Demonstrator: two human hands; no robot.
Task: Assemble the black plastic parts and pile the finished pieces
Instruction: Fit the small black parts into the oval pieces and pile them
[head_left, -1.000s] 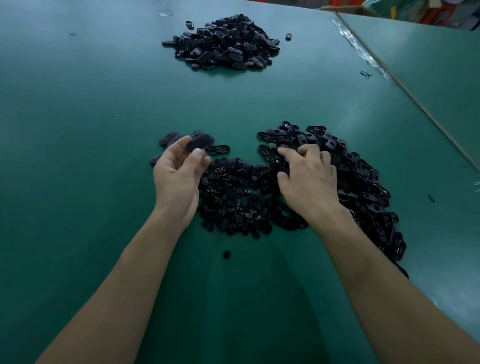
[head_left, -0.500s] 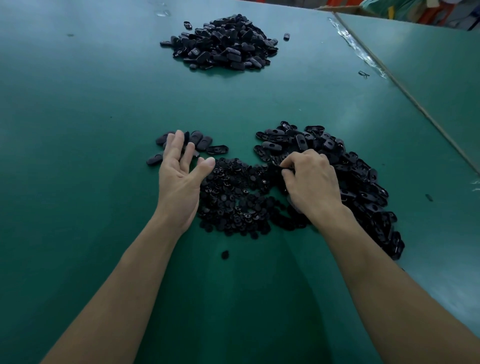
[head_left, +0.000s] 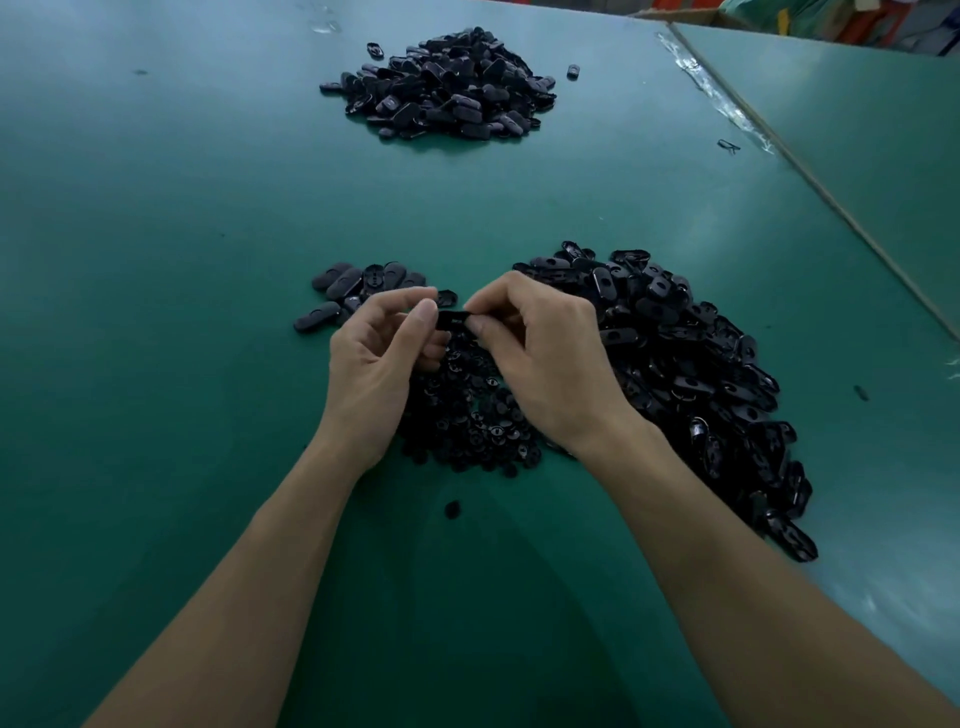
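While a black part (head_left: 451, 318) is pinched at frame centre between left hand (head_left: 382, 358) and right hand (head_left: 545, 358), joining is judged under way; pressing together is likely needed next.

Two hands: left hand (head_left: 375, 364), right hand (head_left: 553, 358); one held part (head_left: 453, 318); four part heaps (head_left: 675, 353)

Green table (head_left: 156, 312) meets second table (head_left: 857, 114) along taped seam (head_left: 719, 96).
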